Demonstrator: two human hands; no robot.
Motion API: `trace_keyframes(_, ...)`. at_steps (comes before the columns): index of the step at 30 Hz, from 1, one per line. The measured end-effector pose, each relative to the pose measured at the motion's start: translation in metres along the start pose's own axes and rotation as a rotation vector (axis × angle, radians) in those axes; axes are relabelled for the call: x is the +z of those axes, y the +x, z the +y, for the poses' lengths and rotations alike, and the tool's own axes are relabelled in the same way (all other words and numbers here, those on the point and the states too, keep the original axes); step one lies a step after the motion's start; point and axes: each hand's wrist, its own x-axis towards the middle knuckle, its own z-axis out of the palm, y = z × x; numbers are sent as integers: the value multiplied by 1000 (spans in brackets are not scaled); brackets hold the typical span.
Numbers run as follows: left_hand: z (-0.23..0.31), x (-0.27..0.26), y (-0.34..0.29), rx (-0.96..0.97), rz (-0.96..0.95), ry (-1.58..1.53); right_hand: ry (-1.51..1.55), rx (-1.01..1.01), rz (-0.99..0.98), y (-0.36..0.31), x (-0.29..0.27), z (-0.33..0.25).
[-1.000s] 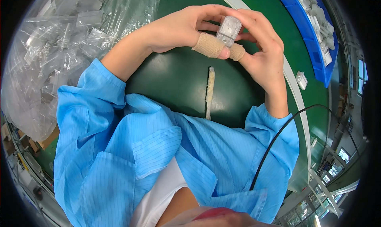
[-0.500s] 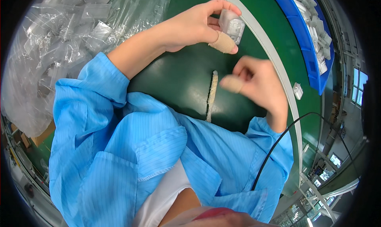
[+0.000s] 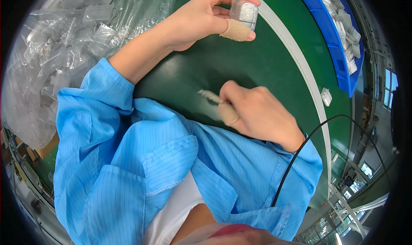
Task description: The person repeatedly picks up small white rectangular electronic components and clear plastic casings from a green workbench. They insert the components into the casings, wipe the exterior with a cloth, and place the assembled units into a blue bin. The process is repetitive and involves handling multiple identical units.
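Note:
At the far side of the table my left hand (image 3: 199,20) pinches a small, clear, boxy plastic part (image 3: 244,13) between thumb and fingers. A whitish inner form shows through its face. Nearer to me, my right hand (image 3: 264,114) is closed round a thin, pale, wrapped stick-like tool (image 3: 209,96). One end pokes out to the left of the fingers; the rest is hidden in the grip, and motion blurs it. Tan tape covers both thumbs.
Clear plastic bags (image 3: 73,43) holding translucent pieces pile up at the left. A blue bin (image 3: 328,35) of white and clear parts stands at the far right. Another small clear part (image 3: 326,97) lies beyond the pale table strip (image 3: 296,52). A black cable (image 3: 296,157) crosses my right sleeve.
My right hand has moved left and down and picked the wrapped tool up off the table. The left hand has shifted slightly away and left with the plastic part.

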Motion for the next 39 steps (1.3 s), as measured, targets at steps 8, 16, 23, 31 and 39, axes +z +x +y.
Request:
trace_keyframes(8,-15,4,1,373,-10,321,987,-127,770,-16,-44,23)
trace_keyframes(16,-6,6,-5,533,50,791,188,-331,842,-8,-23,24)
trace_keyframes(23,-9,12,-7,595,101,875,-250,-290,778,-5,-18,18)
trace_keyframes(31,-11,15,-11,553,87,622,634,-184,890,2,-17,23)
trace_keyframes(39,-15,18,-8,472,124,369,735,-384,996,9,-2,29)
